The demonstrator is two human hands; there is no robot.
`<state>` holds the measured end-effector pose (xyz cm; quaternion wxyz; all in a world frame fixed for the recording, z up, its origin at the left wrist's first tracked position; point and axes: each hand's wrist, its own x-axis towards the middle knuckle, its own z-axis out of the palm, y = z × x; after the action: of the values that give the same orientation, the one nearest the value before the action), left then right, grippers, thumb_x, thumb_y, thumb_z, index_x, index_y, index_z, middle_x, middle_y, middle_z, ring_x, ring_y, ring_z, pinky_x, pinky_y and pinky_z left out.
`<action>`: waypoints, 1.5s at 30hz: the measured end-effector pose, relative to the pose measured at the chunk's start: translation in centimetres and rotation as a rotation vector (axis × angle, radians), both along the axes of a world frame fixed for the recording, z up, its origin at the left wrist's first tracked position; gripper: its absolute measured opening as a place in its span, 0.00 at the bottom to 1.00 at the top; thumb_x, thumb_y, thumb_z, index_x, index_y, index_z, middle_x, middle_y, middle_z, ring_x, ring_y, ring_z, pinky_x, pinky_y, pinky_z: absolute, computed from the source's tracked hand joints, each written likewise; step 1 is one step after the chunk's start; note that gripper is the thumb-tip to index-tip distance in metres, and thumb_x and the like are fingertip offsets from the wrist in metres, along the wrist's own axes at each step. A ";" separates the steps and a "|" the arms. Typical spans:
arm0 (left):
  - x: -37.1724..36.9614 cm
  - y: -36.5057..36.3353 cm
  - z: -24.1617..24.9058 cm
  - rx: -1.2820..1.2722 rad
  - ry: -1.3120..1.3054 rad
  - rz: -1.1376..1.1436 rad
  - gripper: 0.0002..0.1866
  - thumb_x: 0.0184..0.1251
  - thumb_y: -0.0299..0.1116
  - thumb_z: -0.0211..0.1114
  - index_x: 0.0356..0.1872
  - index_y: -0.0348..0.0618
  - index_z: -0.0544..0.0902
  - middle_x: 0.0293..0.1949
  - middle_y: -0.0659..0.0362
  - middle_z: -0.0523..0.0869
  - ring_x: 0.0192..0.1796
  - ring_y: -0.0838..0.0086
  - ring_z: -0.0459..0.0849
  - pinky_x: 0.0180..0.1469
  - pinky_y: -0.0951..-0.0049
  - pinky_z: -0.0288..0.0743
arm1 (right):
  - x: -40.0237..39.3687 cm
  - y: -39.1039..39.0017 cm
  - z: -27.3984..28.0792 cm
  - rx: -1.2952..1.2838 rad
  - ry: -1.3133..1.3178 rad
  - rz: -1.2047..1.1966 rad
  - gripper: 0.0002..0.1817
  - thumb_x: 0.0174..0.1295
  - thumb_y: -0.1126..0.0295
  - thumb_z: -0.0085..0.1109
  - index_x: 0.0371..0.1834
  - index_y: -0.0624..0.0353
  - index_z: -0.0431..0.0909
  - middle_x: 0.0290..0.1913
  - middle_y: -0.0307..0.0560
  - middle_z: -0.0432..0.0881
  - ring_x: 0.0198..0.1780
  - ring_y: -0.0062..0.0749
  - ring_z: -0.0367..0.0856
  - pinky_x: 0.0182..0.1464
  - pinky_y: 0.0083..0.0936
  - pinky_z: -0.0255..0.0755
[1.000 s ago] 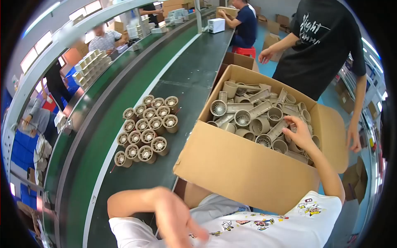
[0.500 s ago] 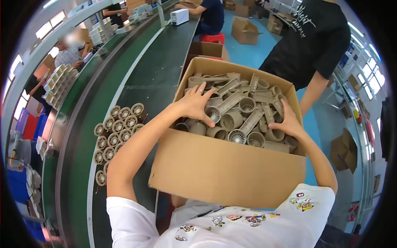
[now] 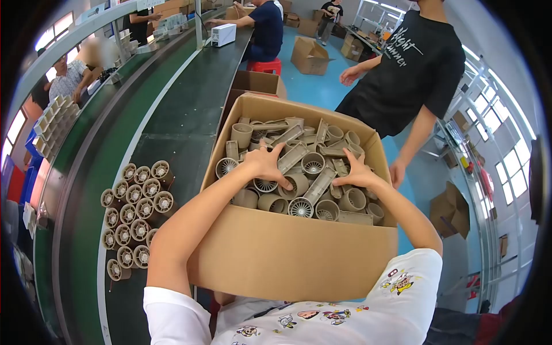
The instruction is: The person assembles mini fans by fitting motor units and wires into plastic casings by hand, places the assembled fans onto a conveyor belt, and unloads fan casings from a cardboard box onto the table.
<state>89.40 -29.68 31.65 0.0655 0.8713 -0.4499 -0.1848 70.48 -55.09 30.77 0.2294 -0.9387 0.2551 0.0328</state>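
A large cardboard box (image 3: 299,253) full of beige plastic parts with round, slotted ends and flat handle-like stems stands in front of my body. Over the left part of the pile is my left hand (image 3: 265,163), fingers spread and resting among the parts. My right hand (image 3: 359,172) lies on the right part of the pile, thumb and fingers apart, pointing toward the left hand. Between them a long-stemmed beige part (image 3: 296,156) is visible. Neither hand is closed around a part, though some fingertips are hidden among the pieces.
Several round beige fan-like units (image 3: 134,194) stand grouped on the dark worktop (image 3: 172,150) beside a green conveyor (image 3: 80,253). A person in a black shirt (image 3: 411,75) stands just beyond the box. A white device (image 3: 223,35) and a red stool (image 3: 264,66) are farther back.
The view has shifted, so the box appears farther left and lower. My left hand has moved from near the box's left side toward the middle of the pile. The black-shirted person has turned.
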 end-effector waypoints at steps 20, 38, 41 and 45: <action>1.5 -1.2 -0.5 0.007 0.059 0.014 0.55 0.25 0.61 0.74 0.66 0.54 0.73 0.67 0.45 0.71 0.73 0.54 0.62 0.66 0.59 0.67 | 2.2 3.6 2.3 0.526 0.101 -0.054 0.71 0.39 0.49 0.80 0.79 0.46 0.32 0.78 0.55 0.47 0.78 0.44 0.45 0.75 0.39 0.42; 0.1 -0.1 -0.7 -0.127 0.035 0.076 0.59 0.23 0.64 0.76 0.70 0.59 0.69 0.68 0.24 0.56 0.62 0.45 0.77 0.62 0.61 0.72 | 2.9 1.1 1.4 0.619 0.155 -0.104 0.73 0.41 0.58 0.77 0.77 0.42 0.18 0.78 0.56 0.44 0.78 0.45 0.43 0.73 0.44 0.44; 0.0 -0.4 -0.8 -0.074 -0.004 0.064 0.65 0.20 0.72 0.74 0.72 0.58 0.66 0.69 0.25 0.54 0.63 0.45 0.75 0.64 0.61 0.69 | 3.7 1.1 1.7 0.787 0.188 -0.089 0.75 0.44 0.61 0.76 0.75 0.43 0.11 0.79 0.57 0.32 0.80 0.42 0.31 0.76 0.36 0.33; 0.6 -0.8 -0.3 0.031 0.023 0.010 0.64 0.20 0.70 0.76 0.72 0.62 0.66 0.69 0.26 0.55 0.64 0.45 0.75 0.64 0.61 0.69 | 3.9 1.4 1.2 0.803 0.172 -0.115 0.76 0.40 0.64 0.78 0.76 0.43 0.15 0.79 0.58 0.33 0.80 0.44 0.31 0.76 0.39 0.34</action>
<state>90.02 -30.48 31.33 0.0579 0.8722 -0.4418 -0.2016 74.41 -53.71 32.01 0.5567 -0.7527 0.2924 0.1954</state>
